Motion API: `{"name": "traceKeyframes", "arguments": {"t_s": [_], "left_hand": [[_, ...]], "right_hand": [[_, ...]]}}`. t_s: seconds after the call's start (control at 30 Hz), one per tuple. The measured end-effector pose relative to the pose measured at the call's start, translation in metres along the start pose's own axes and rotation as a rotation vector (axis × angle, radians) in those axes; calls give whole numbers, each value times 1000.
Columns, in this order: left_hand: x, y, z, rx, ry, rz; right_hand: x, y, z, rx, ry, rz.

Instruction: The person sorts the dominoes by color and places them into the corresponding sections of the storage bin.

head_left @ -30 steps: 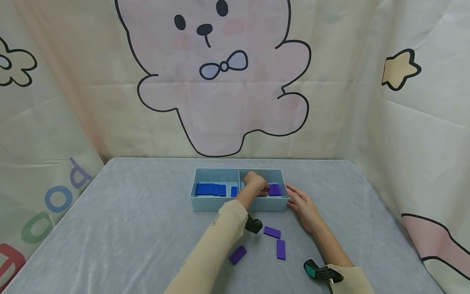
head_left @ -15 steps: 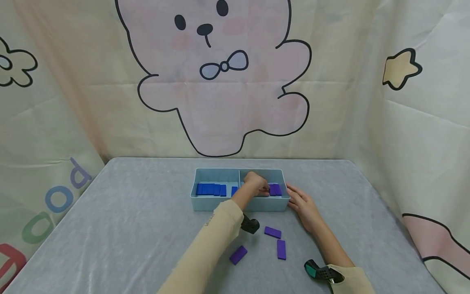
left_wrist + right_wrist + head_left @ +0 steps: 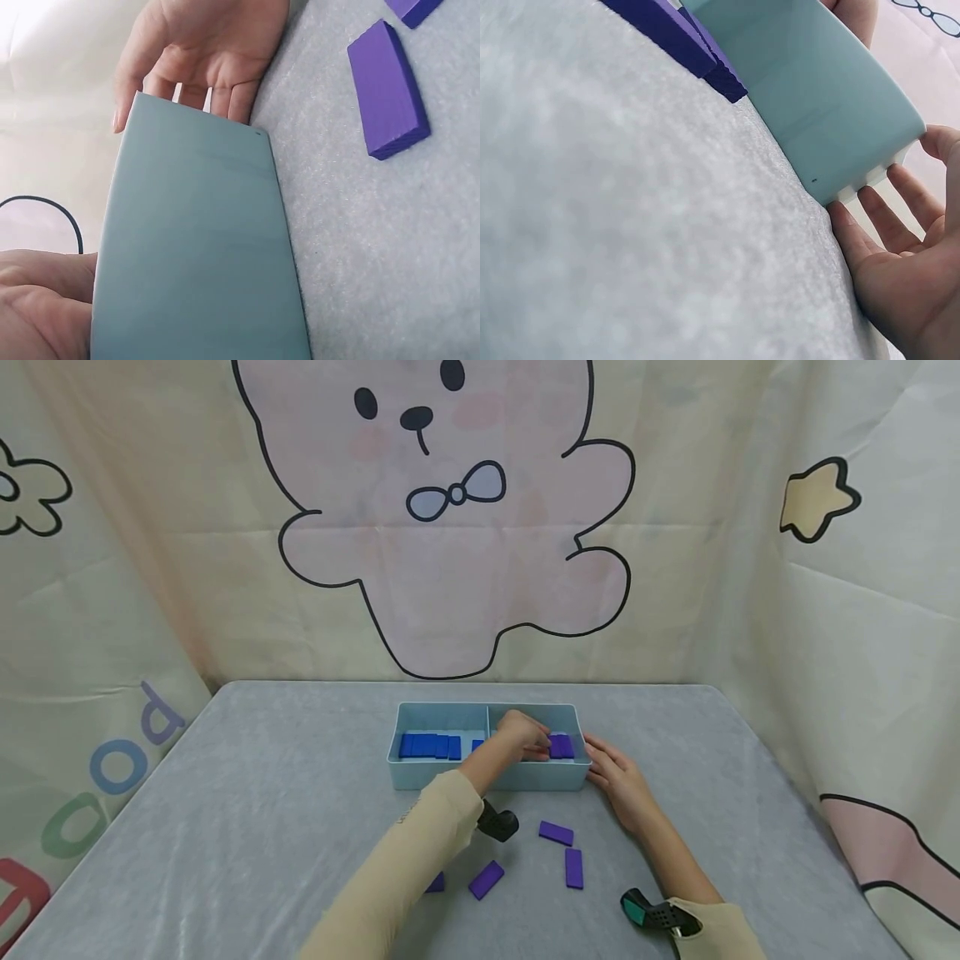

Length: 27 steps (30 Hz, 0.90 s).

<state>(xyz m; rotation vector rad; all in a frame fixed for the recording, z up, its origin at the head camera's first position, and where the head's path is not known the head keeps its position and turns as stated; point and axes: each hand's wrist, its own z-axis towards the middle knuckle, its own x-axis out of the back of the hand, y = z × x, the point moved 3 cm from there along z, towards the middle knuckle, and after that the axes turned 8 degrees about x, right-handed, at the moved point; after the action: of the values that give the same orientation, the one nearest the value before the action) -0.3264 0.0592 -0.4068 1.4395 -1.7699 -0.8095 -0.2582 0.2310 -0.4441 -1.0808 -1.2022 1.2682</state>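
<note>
A light blue two-compartment box (image 3: 487, 777) stands on the table. My left hand (image 3: 519, 737) reaches into its right compartment, fingertips beside the purple blocks (image 3: 561, 747) there; whether it pinches one is hidden. In the left wrist view, the box wall covers the fingers of this left hand (image 3: 41, 304). My right hand (image 3: 621, 783) rests against the right end of the box with extended fingers. The right wrist view shows fingertips of the right hand (image 3: 911, 277) touching that end wall. Several blue blocks (image 3: 430, 747) lie in a row in the left compartment.
In front of the box, loose purple blocks lie on the grey cloth: one slanted (image 3: 556, 833), one lengthwise (image 3: 573, 868), and one tilted (image 3: 487, 880). Another purple block (image 3: 436, 883) is partly hidden by the left sleeve (image 3: 405, 860). A printed curtain (image 3: 675, 610) hangs behind the table.
The left forearm has swung to the left, uncovering part of a purple block beside the sleeve. The left hand stays in the right compartment. The right hand and box look unmoved.
</note>
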Motion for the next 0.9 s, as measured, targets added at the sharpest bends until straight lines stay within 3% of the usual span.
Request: {"name": "traceKeyframes", "arguments": {"t_s": [0.17,0.33,0.6,0.9], "left_hand": [[4,2,-7,-35,-42,33],[13,4,-20,-123,-58,108],[32,6,-35,-319,-121,229],[58,5,-54,-561,-122,387]], "right_hand": [[1,-1,0,1,4,3],[0,-1,0,5,-2,-5],[0,1,1,8,-6,-27],[0,1,1,12,0,-27]]}}
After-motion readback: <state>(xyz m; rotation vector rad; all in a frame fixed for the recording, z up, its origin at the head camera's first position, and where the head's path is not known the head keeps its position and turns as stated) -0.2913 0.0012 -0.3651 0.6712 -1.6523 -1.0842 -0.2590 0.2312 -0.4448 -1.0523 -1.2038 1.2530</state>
